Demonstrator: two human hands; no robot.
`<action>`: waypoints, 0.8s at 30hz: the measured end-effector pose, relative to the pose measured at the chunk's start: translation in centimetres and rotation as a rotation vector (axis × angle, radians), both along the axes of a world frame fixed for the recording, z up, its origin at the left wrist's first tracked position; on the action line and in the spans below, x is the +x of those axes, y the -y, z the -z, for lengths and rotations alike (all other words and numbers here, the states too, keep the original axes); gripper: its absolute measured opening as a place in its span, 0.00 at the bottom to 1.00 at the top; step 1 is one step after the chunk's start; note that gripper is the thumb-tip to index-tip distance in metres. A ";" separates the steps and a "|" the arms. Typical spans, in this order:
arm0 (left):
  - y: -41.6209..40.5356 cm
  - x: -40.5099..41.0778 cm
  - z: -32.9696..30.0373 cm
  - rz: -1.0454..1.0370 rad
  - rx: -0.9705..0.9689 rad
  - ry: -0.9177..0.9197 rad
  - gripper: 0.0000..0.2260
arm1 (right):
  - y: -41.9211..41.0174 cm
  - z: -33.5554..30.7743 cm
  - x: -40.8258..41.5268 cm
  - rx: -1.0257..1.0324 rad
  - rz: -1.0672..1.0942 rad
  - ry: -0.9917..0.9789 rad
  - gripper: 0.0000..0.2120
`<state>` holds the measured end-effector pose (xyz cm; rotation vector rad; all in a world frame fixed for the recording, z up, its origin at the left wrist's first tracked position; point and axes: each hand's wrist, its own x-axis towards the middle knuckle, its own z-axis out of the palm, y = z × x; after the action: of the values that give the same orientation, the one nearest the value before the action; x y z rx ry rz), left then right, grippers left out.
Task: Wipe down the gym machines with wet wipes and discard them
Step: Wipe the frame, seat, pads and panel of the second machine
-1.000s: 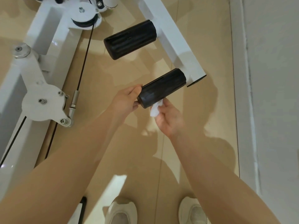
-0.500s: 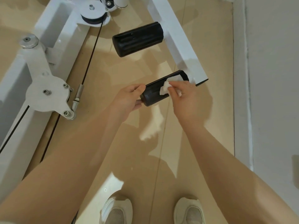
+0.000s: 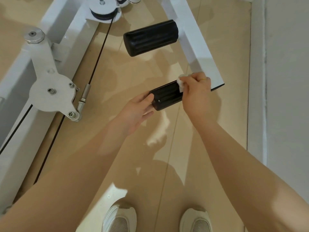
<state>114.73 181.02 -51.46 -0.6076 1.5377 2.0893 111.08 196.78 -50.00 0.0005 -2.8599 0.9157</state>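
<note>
**Glossy beige floor, white machine frame**

Over the beige tile floor, the right hand pinches a crumpled white wet wipe against the near black ribbed foam roller. The left hand grips the roller's free end. A second black foam roller sits beyond on the white steel arm.

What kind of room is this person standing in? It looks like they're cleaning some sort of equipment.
Most likely a gym. A white steel machine frame carries two black padded foam rollers, and a thin black cable runs from a white pulley wheel. The floor is glossy beige tile.
</note>
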 end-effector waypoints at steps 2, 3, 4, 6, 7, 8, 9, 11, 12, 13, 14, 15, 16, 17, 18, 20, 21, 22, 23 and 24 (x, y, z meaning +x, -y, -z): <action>-0.2 -0.1 0.0 -0.003 -0.013 -0.004 0.07 | 1.2 0.4 -0.7 0.090 -0.121 0.014 0.12; -0.3 -0.1 0.1 -0.004 -0.022 -0.006 0.07 | 2.2 0.6 -0.7 0.151 -0.240 0.028 0.11; -0.3 -0.1 0.2 -0.002 -0.039 -0.012 0.07 | 3.3 0.6 -0.4 0.211 -0.357 0.034 0.09; -0.1 0.0 0.4 0.006 -0.076 -0.032 0.07 | 4.6 0.3 0.1 0.228 -0.546 0.027 0.10; 0.0 0.0 0.5 0.007 -0.089 -0.038 0.07 | 4.8 -0.2 0.1 0.226 -0.598 0.032 0.11; 0.1 0.1 0.6 0.009 -0.103 -0.047 0.08 | 4.5 -0.7 -0.3 0.237 -0.637 0.055 0.12; 0.3 0.2 0.6 0.007 -0.121 -0.055 0.11 | 4.1 -1.1 -0.8 0.257 -0.673 0.079 0.12; 0.5 0.3 0.7 -0.029 -0.157 -0.062 0.19 | 2.7 -1.3 -2.4 0.315 -0.677 0.115 0.13; 0.5 0.4 0.7 -0.053 -0.178 -0.071 0.20 | 1.8 -1.2 -3.4 0.368 -0.615 0.144 0.13; 0.5 0.4 0.7 -0.065 -0.204 -0.091 0.20 | 0.8 -1.0 -4.2 0.418 -0.517 0.178 0.12; 0.4 0.3 0.7 -0.065 -0.231 -0.122 0.20 | -0.3 -1.0 -5.0 0.458 -0.394 0.193 0.11; 0.3 0.2 0.5 -0.057 -0.255 -0.153 0.18 | -1.2 -1.0 -5.5 0.479 -0.278 0.195 0.11; 0.1 0.1 0.4 -0.050 -0.273 -0.180 0.16 | -1.9 -1.0 -5.9 0.474 -0.193 0.195 0.11; -0.1 -0.1 0.2 -0.043 -0.281 -0.201 0.15 | -2.1 -1.0 -6.0 0.463 -0.147 0.200 0.11; -0.3 -0.2 -0.1 -0.039 -0.279 -0.212 0.14 | -1.7 -0.9 -5.7 0.455 -0.141 0.203 0.11; -0.5 -0.2 -0.3 -0.042 -0.274 -0.209 0.14 | 0.1 -0.4 -4.1 0.392 -0.221 0.137 0.12; -0.4 -0.1 -0.4 -0.041 -0.282 -0.209 0.14 | 1.1 0.0 -3.0 0.321 -0.298 0.056 0.13; -0.3 0.0 -0.4 -0.035 -0.291 -0.212 0.14 | 1.9 0.3 -1.8 0.235 -0.366 -0.019 0.14; -0.1 0.1 -0.5 -0.025 -0.300 -0.212 0.14 | 2.4 0.5 -1.0 0.166 -0.420 -0.075 0.14; 0.1 0.2 -0.5 -0.014 -0.310 -0.210 0.14 | 2.4 0.6 -0.4 0.133 -0.451 -0.149 0.14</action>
<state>114.89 180.90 -50.92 -0.5172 2.0045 1.9917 110.69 194.36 -50.64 0.7205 -2.8180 0.7466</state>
